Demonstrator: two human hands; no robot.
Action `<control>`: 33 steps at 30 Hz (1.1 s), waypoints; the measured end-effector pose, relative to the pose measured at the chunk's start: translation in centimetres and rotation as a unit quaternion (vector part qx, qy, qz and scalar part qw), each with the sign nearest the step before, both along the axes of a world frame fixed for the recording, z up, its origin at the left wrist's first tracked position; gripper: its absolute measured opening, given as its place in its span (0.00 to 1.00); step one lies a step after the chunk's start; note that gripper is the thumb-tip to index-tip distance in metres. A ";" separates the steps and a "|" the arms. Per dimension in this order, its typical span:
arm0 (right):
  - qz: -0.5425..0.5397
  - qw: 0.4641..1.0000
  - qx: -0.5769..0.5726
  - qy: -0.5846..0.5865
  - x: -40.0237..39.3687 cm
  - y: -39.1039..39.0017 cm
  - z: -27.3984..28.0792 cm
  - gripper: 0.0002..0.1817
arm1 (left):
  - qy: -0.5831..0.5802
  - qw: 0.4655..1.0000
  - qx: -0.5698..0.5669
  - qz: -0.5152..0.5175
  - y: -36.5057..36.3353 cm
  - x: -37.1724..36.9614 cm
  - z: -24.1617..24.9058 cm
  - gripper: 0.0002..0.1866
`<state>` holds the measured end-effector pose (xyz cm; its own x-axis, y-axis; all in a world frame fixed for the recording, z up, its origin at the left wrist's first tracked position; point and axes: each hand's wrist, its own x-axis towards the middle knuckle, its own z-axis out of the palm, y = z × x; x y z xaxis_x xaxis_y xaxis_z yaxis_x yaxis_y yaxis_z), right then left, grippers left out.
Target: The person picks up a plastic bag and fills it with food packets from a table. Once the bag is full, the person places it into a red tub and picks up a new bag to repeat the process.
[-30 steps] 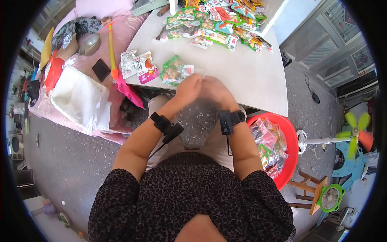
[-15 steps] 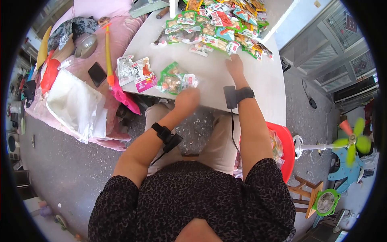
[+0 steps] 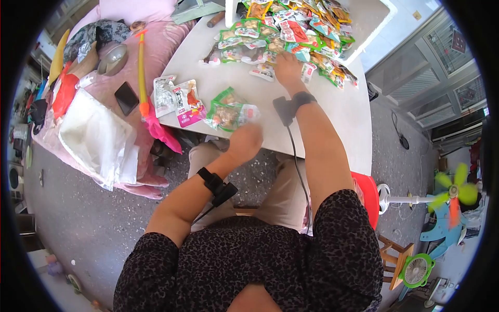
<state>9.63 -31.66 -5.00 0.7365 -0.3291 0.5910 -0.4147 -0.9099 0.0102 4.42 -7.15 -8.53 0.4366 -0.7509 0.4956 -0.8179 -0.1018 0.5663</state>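
My left hand [image 3: 246, 141] is closed at the table's front edge, its fingers bent around the near end of a clear and green snack packet [image 3: 224, 115]. Motion smears this hand a little. Farther out, my right hand [image 3: 289, 68] reaches to the front of a large heap of snack packets [image 3: 293, 32]. Its fingers bend down onto the packets there, and the fingertips are hidden. A white packet [image 3: 263, 73] lies just left of that hand, and another white and red packet [image 3: 307, 73] just right of it.
A silver packet [image 3: 165, 96] and a white and pink packet [image 3: 187, 101] lie on the white table [image 3: 332, 112] at the left. A white foam box wall [image 3: 371, 31] stands behind the heap. Beside my right arm is a red tub [image 3: 370, 200]. A pink-covered bed [image 3: 156, 49] is left.
My right hand has moved left, from the heap's right front corner to its front middle. My left hand has come slightly nearer to me. The view has shifted a little.
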 end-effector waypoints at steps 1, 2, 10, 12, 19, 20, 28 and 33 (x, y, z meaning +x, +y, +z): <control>0.003 0.999 -0.034 -0.005 0.3 0.0 -0.1 0.11 | -0.001 1.000 -0.009 -0.002 0.0 0.0 0.0 0.03; 0.005 1.000 0.003 0.019 0.4 -0.1 -0.2 0.10 | -0.003 1.000 -0.018 -0.004 0.0 0.1 0.0 0.03; 0.004 0.988 0.144 -0.055 -5.9 -0.4 -2.2 0.09 | -0.025 0.999 0.020 0.000 0.1 0.0 0.1 0.03; 0.040 0.968 0.216 -0.119 -9.2 -1.2 -3.6 0.08 | -0.027 0.999 0.044 0.005 -0.1 -0.1 0.0 0.03; 0.183 0.498 0.734 -0.425 -15.2 -3.2 -10.6 0.19 | 0.006 0.998 0.055 0.006 0.0 -0.4 0.5 0.04; 0.213 0.461 0.744 -0.434 -15.4 -3.5 -11.1 0.22 | 0.013 0.998 0.057 0.003 0.0 -0.5 0.5 0.05; 0.058 0.692 0.640 -0.328 -11.9 1.6 -8.9 0.12 | -0.028 0.990 0.130 -0.035 0.3 -2.4 2.2 0.04; 0.142 0.640 0.660 -0.367 -12.6 2.9 -7.2 0.15 | -0.153 0.986 0.062 0.032 0.5 -1.4 3.7 0.05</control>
